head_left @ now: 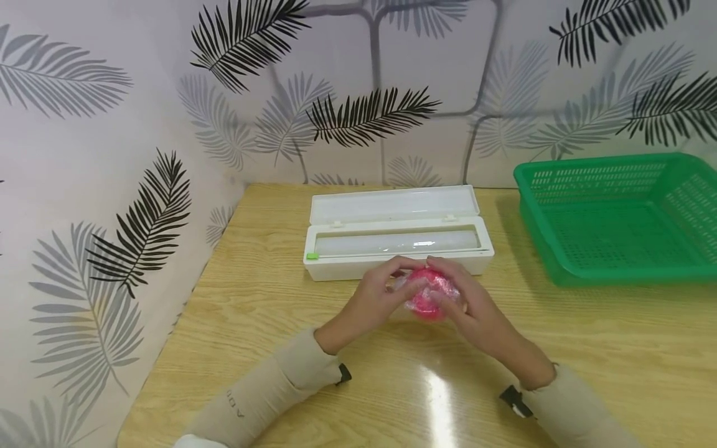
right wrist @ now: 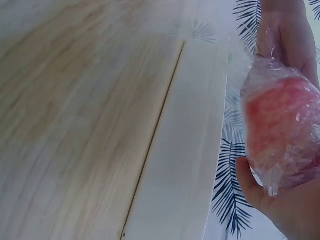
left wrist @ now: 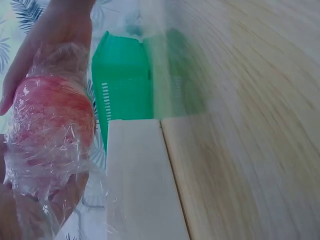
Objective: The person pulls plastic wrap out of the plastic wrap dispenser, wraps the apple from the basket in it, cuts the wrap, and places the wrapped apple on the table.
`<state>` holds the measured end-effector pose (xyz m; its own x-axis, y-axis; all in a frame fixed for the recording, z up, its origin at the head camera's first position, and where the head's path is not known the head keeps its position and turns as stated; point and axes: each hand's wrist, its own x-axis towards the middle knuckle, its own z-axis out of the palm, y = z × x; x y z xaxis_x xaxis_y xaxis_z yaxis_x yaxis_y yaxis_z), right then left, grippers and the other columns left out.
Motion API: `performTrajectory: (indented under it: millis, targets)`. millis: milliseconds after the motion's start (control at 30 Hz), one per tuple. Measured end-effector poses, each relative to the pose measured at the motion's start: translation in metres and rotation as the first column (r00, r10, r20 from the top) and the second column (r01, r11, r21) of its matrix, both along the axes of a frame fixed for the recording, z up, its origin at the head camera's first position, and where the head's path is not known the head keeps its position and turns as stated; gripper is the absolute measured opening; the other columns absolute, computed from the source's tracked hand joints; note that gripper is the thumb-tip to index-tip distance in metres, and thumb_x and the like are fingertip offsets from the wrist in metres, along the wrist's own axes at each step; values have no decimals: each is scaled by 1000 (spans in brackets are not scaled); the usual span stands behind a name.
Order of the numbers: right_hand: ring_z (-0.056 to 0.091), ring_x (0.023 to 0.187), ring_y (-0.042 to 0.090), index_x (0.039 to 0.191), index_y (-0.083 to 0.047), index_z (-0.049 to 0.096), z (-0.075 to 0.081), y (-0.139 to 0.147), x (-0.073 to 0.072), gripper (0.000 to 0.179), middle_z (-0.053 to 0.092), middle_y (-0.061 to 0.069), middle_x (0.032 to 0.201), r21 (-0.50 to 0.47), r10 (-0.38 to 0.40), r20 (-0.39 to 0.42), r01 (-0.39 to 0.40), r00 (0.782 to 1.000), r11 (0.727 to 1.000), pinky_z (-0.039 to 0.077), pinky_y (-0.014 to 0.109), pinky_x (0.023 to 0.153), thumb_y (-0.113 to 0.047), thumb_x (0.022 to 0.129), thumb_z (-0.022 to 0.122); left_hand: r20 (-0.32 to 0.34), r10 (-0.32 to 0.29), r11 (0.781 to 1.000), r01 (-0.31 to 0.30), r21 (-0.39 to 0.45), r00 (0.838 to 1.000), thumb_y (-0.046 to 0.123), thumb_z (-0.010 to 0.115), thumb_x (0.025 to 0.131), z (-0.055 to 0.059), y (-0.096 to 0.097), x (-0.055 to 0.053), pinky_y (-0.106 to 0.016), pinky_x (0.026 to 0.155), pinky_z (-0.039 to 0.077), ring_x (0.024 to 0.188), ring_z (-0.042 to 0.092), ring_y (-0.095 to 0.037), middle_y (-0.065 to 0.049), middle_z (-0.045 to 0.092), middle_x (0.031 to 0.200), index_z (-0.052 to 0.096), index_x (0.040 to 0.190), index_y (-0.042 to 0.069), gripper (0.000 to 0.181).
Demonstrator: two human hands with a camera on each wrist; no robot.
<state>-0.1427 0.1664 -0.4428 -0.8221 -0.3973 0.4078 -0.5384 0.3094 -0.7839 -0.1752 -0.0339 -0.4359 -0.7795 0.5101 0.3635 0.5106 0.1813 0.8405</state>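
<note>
Both hands hold a reddish-pink apple (head_left: 428, 298) wrapped in crinkled cling film (left wrist: 45, 155), raised over the table in front of the dispenser. My left hand (head_left: 381, 292) grips its left side and my right hand (head_left: 470, 308) its right, thumbs on the near face. Loose film bunches at both ends of the apple (right wrist: 280, 122) in the wrist views. Just behind the hands stands a white cling film dispenser (head_left: 336, 269), its lid (head_left: 394, 205) raised and a film roll (head_left: 392, 242) inside. The far fingers are partly hidden.
A green plastic basket (head_left: 627, 274) stands to the right on the wooden table (head_left: 252, 280). A leaf-patterned covering (head_left: 347, 62) rises behind the table and on its left. A small green slider (head_left: 312, 256) sits at the dispenser's left end.
</note>
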Motion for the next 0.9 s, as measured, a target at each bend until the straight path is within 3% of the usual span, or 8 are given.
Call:
performTrajectory:
  millis: [167, 267, 467, 633, 767, 900]
  targets:
    - [46, 113, 22, 132, -2, 41, 16, -11, 9, 47, 44, 11, 129, -74, -69, -51, 65, 996, 995, 49, 25, 84, 3, 88, 56, 20, 85, 996, -85, 1, 996, 37, 59, 90, 4, 7, 3, -25, 75, 51, 94, 57, -7, 11, 61, 109, 59, 111, 22, 26]
    - [48, 108, 22, 122, 6, 47, 28, -19, 14, 35, 49, 17, 119, -129, -143, -93, 130, 985, 983, 46, 22, 86, 8, 87, 52, 15, 101, 995, -102, 18, 995, 34, 59, 90, 7, 12, 5, -24, 70, 53, 91, 57, -9, 8, 61, 109, 59, 112, 19, 26]
    - [51, 97, 17, 107, 11, 52, 37, -29, 17, 22, 54, 20, 103, -240, -292, -194, 243, 937, 940, 46, 16, 79, 10, 87, 42, 29, 112, 991, -114, 69, 993, 23, 58, 93, 16, 22, 12, -23, 67, 53, 84, 58, -11, -1, 61, 107, 57, 114, 10, 25]
    - [50, 89, 19, 101, 15, 51, 37, -36, 15, 22, 52, 24, 95, -350, -345, -249, 248, 905, 903, 45, 18, 70, 8, 87, 35, -49, 103, 989, -97, 114, 993, 8, 49, 96, 37, 25, 27, -24, 79, 51, 96, 56, -17, -13, 58, 106, 54, 113, -2, 21]
    - [50, 88, 20, 101, 17, 49, 31, -39, 13, 23, 52, 25, 95, -457, -343, -179, 231, 922, 859, 47, 21, 68, 8, 90, 31, -99, 66, 984, -49, 169, 993, 2, 42, 96, 41, 27, 34, -26, 84, 49, 104, 52, -23, -20, 53, 113, 47, 117, -8, 24]
    - [52, 89, 21, 103, 17, 49, 21, -42, 10, 26, 54, 17, 98, -584, -319, -10, 253, 948, 771, 50, 23, 70, 2, 95, 29, -135, 54, 962, -16, 272, 989, 12, 42, 98, 38, 32, 38, -30, 86, 50, 111, 51, -31, -24, 48, 121, 42, 117, -11, 30]
